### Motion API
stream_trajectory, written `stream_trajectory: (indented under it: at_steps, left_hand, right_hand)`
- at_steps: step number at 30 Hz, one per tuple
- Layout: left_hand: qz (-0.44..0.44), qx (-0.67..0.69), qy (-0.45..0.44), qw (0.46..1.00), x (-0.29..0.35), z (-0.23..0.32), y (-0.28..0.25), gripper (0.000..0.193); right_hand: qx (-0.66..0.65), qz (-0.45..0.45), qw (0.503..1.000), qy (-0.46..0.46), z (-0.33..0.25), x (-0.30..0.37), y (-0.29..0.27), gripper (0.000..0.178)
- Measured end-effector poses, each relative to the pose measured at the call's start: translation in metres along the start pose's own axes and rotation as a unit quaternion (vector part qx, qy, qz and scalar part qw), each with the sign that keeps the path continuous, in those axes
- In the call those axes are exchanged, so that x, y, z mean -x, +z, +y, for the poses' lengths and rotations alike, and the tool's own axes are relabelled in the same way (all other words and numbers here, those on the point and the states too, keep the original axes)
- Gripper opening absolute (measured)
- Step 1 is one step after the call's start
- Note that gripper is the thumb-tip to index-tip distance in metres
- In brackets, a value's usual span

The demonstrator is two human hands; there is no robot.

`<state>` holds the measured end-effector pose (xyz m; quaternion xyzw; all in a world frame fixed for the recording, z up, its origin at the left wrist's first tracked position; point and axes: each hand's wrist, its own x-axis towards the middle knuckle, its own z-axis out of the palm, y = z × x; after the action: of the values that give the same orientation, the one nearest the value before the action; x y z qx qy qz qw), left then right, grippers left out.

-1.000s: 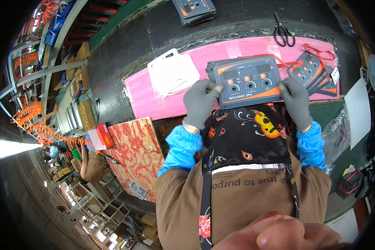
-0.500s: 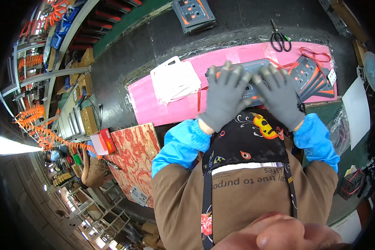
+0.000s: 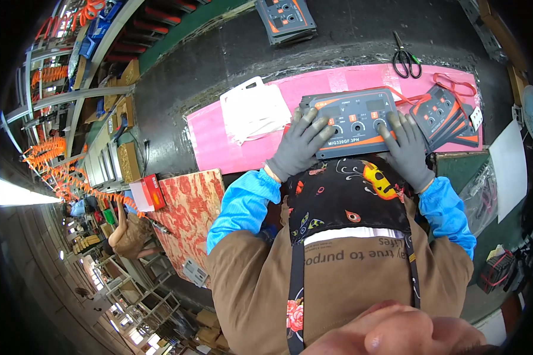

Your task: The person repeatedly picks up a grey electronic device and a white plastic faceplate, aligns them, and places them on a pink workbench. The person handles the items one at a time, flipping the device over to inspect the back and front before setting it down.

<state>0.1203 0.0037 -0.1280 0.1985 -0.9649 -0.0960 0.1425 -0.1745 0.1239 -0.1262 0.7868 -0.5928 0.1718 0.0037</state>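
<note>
A dark grey control panel plate [image 3: 356, 113] with orange trim, round holes and display windows lies on a pink sheet [image 3: 210, 142], on top of what looks like more plates. My left hand [image 3: 302, 142], in a grey glove, rests with fingers extended on the plate's left side. On its right side, my gloved right hand [image 3: 407, 145] lies with its fingers spread. Neither hand is wrapped round anything. Right of the plate sits a fanned stack of similar smaller panels [image 3: 437, 115], with a red strap [image 3: 453, 83] beside it. White cut-out sheets [image 3: 254, 112] lie to the left.
Black-handled scissors [image 3: 405, 62] lie beyond the pink sheet. Another stack of panels [image 3: 287, 21] is at the far edge. A red-patterned board [image 3: 189, 207] and a red-and-white box [image 3: 151, 192] are at left. A person [image 3: 127, 234] is farther off at left.
Both hands have moved apart from the middle of the plate to its left and right sides, uncovering its face. The view has shifted slightly.
</note>
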Motion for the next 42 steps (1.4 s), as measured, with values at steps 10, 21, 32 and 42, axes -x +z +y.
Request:
stream_trajectory:
  at_steps: [10, 21, 32, 42]
  left_hand:
    - [0.049, 0.171, -0.031, 0.984, 0.004, 0.006, -0.014, 0.085]
    - [0.127, 0.093, 0.02, 0.987, -0.009, 0.017, -0.05, 0.046]
    - [0.164, 0.372, -0.343, 0.847, -0.07, 0.003, -0.034, 0.023]
    - [0.231, 0.185, -0.337, 0.894, -0.074, 0.012, 0.001, 0.013]
  right_hand:
    - [-0.029, 0.045, 0.998, 0.012, -0.014, 0.008, -0.009, 0.072]
    - [-0.028, 0.086, 0.994, -0.062, -0.003, -0.003, -0.051, 0.052]
    - [-0.512, -0.024, 0.787, 0.343, 0.03, -0.067, -0.053, 0.038]
    - [0.12, -0.079, 0.91, 0.389, 0.113, 0.073, 0.027, 0.086]
